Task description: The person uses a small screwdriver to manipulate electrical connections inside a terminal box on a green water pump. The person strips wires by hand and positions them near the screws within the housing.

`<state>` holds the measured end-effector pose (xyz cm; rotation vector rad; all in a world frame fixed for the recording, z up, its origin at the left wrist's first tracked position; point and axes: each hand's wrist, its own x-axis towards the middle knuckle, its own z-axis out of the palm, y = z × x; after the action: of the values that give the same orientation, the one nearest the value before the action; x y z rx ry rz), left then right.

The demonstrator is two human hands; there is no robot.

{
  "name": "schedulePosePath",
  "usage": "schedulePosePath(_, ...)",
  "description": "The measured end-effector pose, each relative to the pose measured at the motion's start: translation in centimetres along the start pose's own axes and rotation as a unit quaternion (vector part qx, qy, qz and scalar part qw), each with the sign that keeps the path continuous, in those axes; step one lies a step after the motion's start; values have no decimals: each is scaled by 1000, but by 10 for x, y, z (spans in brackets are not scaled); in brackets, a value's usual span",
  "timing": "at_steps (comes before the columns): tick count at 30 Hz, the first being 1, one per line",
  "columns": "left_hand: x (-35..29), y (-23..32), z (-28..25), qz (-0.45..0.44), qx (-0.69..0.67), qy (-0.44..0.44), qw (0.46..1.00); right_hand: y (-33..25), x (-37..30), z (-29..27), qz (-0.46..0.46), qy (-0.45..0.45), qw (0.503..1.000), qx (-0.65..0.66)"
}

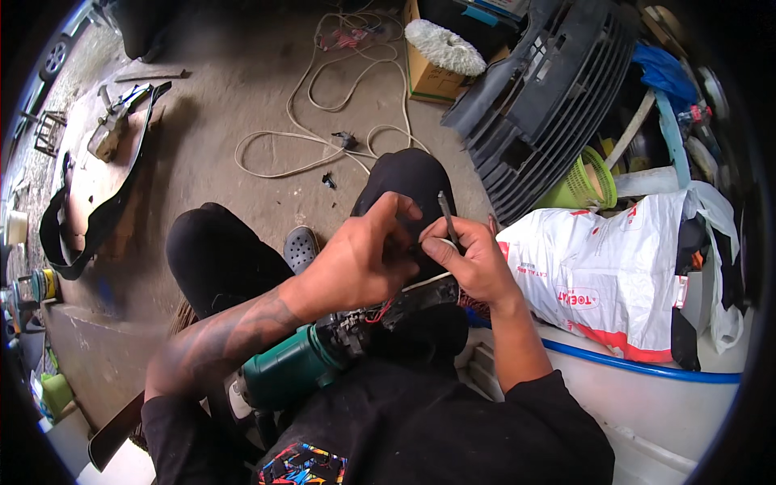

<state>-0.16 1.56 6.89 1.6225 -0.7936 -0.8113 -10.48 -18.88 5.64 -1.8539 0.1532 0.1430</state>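
Note:
My right hand is closed, with a slim grey metal rod standing up between its fingers. Its thumb and fingertip also pinch the end of something pale and thin, perhaps a wire. Close beside it on the left, my left hand has bent fingers, partly blurred and hidden by the hand itself; whether they hold anything does not show. Below both hands, a power tool with a green housing lies across my lap. Its dark front end is opened up, and red wires show there. A pale cord runs under my right hand.
On the floor ahead lies a looped pale cable with a dark plug. A black car grille, a cardboard box, a green basket and a white sack stand at right. A board with black trim lies at left.

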Motion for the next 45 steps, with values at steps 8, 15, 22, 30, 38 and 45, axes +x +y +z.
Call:
schedulePosePath(8, 9, -12, 10, 126, 175, 34, 976, 20, 16, 8, -30, -9, 999, 20)
schedulePosePath(15, 7, -5, 30, 294, 382, 110, 869, 26, 3, -6, 6, -70, 988, 138)
schedulePosePath(22, 1, -16, 22, 150, 158, 176, 960, 3, -10, -3, -109, -25, 994, -7)
schedulePosePath(30, 21, -3, -14, -159, -124, 82, 976, 7, -18, -7, -139, 62, 988, -37)
schedulePosePath(38, 19, -23, -34, -189, -201, 74, 958, -5, -11, 2, -121, 52, 990, -46)
schedulePosePath(45, 16, -16, -58, 47, -226, 214, 949, 15, -15, -14, -65, 69, 995, 6)
